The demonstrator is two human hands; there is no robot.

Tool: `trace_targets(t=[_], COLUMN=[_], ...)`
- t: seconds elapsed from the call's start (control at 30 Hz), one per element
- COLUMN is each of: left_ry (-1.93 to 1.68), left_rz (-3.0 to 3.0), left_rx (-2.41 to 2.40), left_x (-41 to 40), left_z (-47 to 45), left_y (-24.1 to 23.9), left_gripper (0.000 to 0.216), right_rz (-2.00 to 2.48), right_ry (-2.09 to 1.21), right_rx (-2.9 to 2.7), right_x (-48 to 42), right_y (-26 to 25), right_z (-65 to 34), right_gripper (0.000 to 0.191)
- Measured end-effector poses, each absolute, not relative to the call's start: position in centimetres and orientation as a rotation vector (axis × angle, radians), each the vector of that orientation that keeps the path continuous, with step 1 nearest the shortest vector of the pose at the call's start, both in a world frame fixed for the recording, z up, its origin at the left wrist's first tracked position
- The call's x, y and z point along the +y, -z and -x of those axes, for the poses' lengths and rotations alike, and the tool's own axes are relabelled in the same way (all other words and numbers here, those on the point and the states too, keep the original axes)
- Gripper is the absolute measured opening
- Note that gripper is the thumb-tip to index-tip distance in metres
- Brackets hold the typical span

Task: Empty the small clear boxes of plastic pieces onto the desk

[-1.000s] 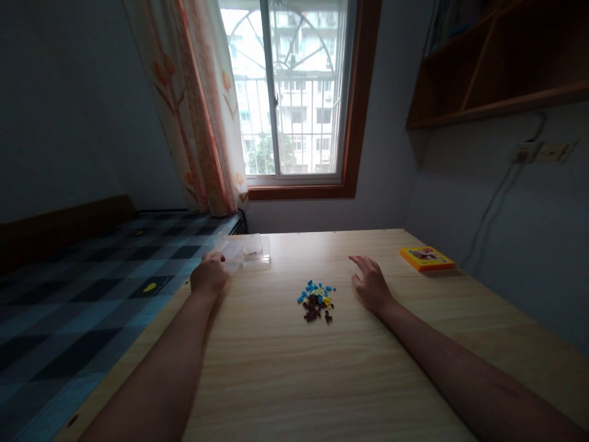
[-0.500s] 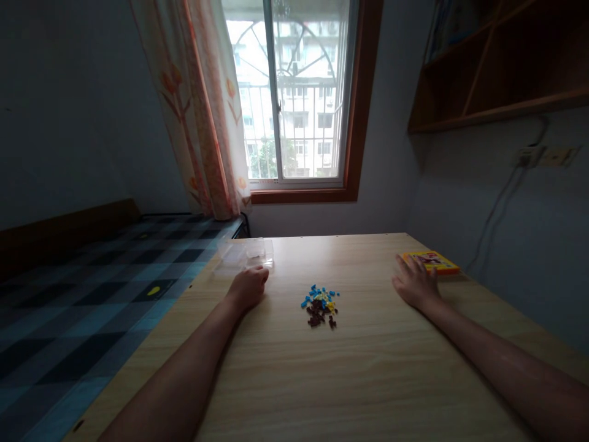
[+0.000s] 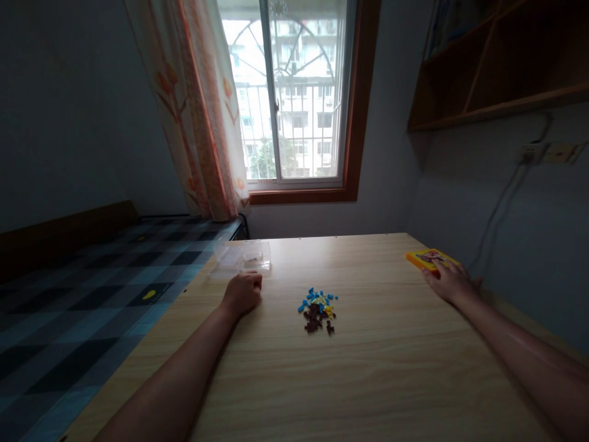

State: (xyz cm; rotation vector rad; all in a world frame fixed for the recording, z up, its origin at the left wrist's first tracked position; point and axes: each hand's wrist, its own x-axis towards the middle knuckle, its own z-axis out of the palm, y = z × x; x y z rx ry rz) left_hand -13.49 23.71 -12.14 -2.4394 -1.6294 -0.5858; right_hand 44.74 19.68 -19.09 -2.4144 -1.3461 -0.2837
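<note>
A small heap of blue, yellow and brown toy bricks [image 3: 317,309] lies in the middle of the wooden table [image 3: 368,380]. My left hand [image 3: 242,292] rests on the table as a loose fist, just in front of a clear plastic box [image 3: 243,256] and left of the heap. Nothing shows in it. My right hand [image 3: 448,281] reaches to the far right and lies on the near end of a flat yellow box [image 3: 426,258], fingers over its edge.
A bed with a dark checked cover [image 3: 92,288] runs along the table's left side. A window [image 3: 294,92] with a patterned curtain [image 3: 202,110] is behind the table. A wooden shelf [image 3: 497,61] and a wall socket [image 3: 547,151] are at the right.
My right hand has moved right across the table onto the yellow box. My left hand has come back from the clear box and closed into a fist on the table.
</note>
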Motion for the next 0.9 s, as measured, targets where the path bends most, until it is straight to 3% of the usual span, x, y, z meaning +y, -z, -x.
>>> trace_targets(t=[0.47,0.9], left_ry=[0.594,0.718], left_rz=[2.401,2.436], left_rx=[-1.606,-1.466], left_x=[23.7,23.5], left_z=[12.9,11.5], left_y=[12.0,12.2], left_gripper=[0.019,0.02], right_rz=[2.239,1.732], right_ry=[0.421,0.169], right_rx=[-1.658,-1.993], right_x=[18.7,20.4], right_y=[18.5,17.3], right_z=[-42.5,-30.2], right_gripper=[0.063,0.054])
